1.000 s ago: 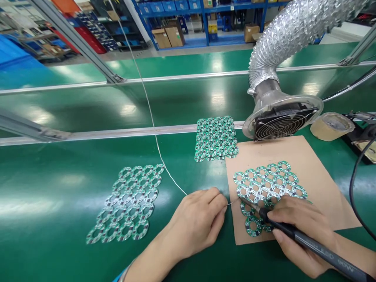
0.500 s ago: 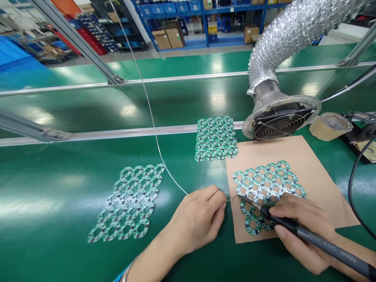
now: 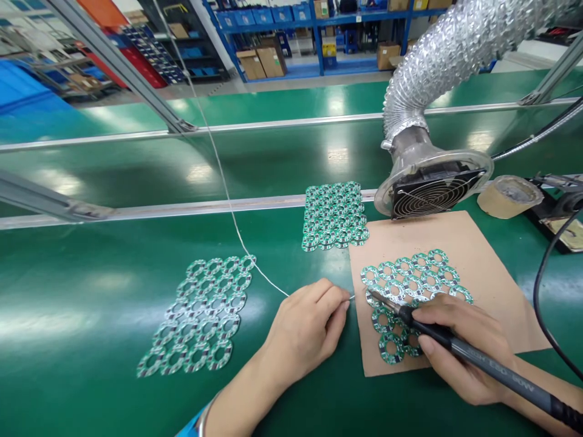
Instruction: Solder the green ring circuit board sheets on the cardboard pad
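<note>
My right hand [image 3: 469, 346] is closed around a black soldering iron [image 3: 478, 358]. The iron's tip rests at the left edge of a panel of ring-shaped green circuit boards [image 3: 413, 285], which lies on a brown cardboard sheet [image 3: 496, 303]. Just left of the cardboard, my left hand [image 3: 310, 321] pinches a thin strand of solder wire [image 3: 268, 281]. Its short free end points at the iron's tip. From my fingers the wire trails up and left across the bench. Part of the panel is hidden beneath my right hand and the iron.
A second ring-board panel [image 3: 195, 315] lies to the left, and a stack of panels [image 3: 334, 215] sits behind the cardboard. A fume extractor [image 3: 432, 188] on a foil duct hangs at the back right. Beside it are a tape roll [image 3: 510, 195] and an iron stand [image 3: 560, 224].
The iron's tip and my right hand have shifted slightly up and left along the panel's edge. My left hand has risen a little with the solder wire, whose free end looks shorter.
</note>
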Action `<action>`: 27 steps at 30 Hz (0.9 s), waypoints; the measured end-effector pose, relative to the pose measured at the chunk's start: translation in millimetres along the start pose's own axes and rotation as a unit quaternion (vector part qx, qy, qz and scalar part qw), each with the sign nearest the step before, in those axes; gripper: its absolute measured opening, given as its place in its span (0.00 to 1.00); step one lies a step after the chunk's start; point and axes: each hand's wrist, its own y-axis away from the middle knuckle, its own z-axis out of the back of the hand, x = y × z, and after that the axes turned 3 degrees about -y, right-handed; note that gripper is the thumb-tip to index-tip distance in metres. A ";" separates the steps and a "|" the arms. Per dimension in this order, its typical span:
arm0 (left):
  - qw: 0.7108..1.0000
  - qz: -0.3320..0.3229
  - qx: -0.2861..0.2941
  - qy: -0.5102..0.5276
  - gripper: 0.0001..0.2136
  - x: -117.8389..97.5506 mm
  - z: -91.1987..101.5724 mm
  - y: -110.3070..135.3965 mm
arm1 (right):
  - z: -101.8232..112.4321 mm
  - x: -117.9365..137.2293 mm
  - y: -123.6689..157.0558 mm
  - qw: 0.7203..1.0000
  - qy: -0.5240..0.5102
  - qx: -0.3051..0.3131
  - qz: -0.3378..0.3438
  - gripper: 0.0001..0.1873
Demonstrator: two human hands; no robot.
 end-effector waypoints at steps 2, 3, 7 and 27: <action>1.000 0.016 -0.010 0.001 0.06 1.4 -2.8 -0.1 | -0.9 -1.7 -2.1 1.000 0.018 -0.007 0.000 0.17; 1.000 0.023 -0.011 -0.001 0.07 2.1 -3.8 0.0 | -1.5 -2.4 -3.2 1.000 0.028 -0.006 -0.001 0.18; 0.999 0.034 -0.007 -0.006 0.07 3.5 -5.2 0.8 | -4.8 -4.1 -6.1 0.999 0.046 0.007 0.004 0.17; 0.999 0.023 0.010 -0.023 0.08 7.6 -14.8 -1.6 | -6.8 -6.5 -3.9 0.998 0.061 0.018 0.006 0.16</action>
